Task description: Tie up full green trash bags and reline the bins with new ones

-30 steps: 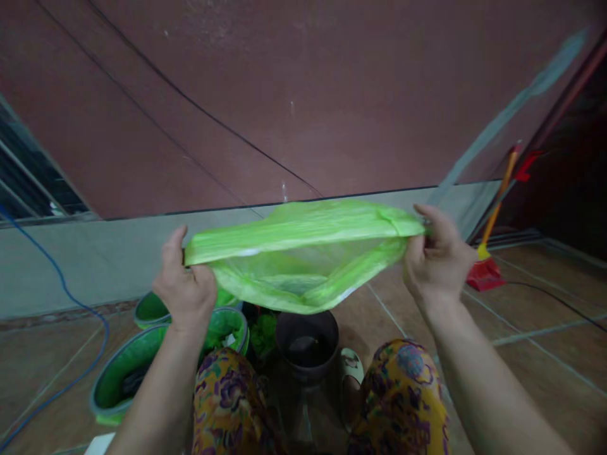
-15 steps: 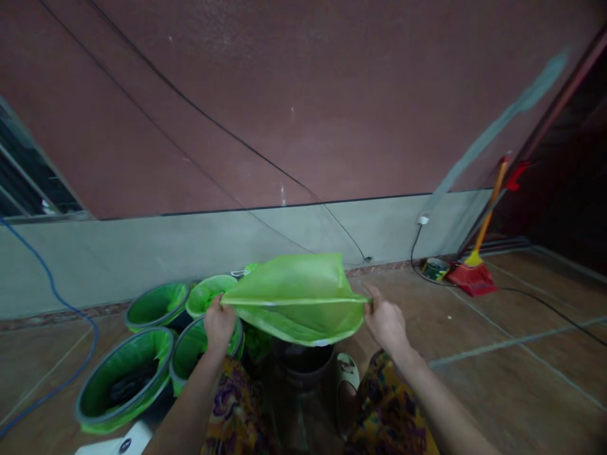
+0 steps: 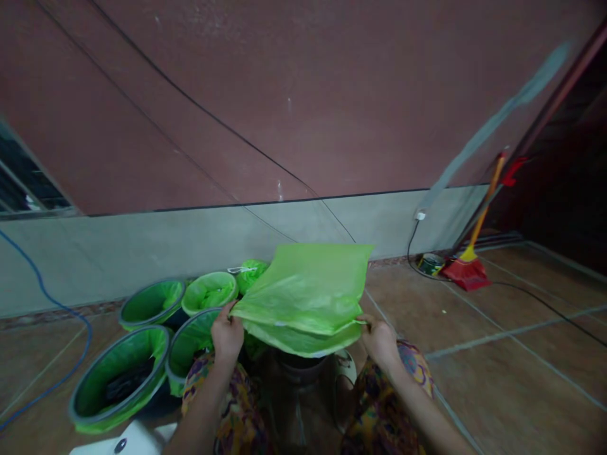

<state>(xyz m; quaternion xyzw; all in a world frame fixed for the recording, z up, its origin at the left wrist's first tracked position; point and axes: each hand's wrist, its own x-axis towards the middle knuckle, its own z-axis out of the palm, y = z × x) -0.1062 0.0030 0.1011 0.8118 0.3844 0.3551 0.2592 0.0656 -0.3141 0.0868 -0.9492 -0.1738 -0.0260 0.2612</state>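
Note:
A green plastic bag [image 3: 303, 297] is stretched between my two hands, its far part billowing up in front of the wall. My left hand [image 3: 227, 335] pinches its left edge. On the opposite edge my right hand [image 3: 379, 338] has a similar pinch. Beneath the bag stands a dark bin [image 3: 303, 371] between my feet; the bag hides most of its opening. To the left, a bin with a green liner [image 3: 121, 379] has something black inside. Beside it, another lined bin [image 3: 183, 354] sits partly behind my left forearm.
Two more lined bins [image 3: 152, 303] [image 3: 211, 294] and a bundle of green bags [image 3: 252, 275] stand by the wall. A broom [image 3: 481, 221], red dustpan [image 3: 467, 273] and tin can [image 3: 430, 264] are at right. A blue hose [image 3: 52, 291] and black cable [image 3: 535, 294] cross the floor.
The bag has puffed up and spread toward the wall, its far edge higher and farther right. Both hands still pinch its edges and have come slightly lower and closer together.

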